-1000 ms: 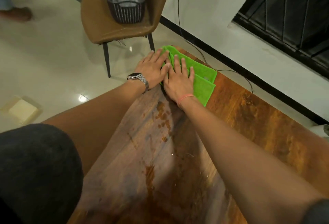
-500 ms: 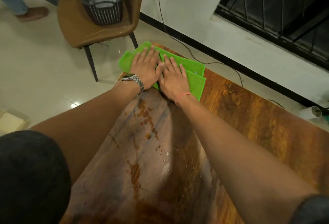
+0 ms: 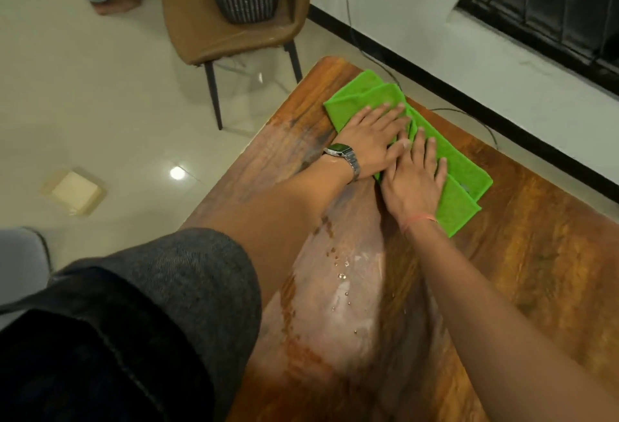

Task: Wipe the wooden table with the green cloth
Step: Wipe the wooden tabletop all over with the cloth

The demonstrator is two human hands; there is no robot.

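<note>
Near: water droplets and wet sheen sitting on wooden table, not yet wiped. Middle: left hand and right hand pressing flat, fingers spread, on green cloth. Far: cloth lying near table's far corner; overshooting risks cloth sliding off edge. Open room lying rightward; chair standing beyond.

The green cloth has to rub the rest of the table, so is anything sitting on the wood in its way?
Nothing solid shows. Both hands, left hand and right hand, press flat on the green cloth. The wooden table nearer the person holds only water drops and wet streaks.
</note>
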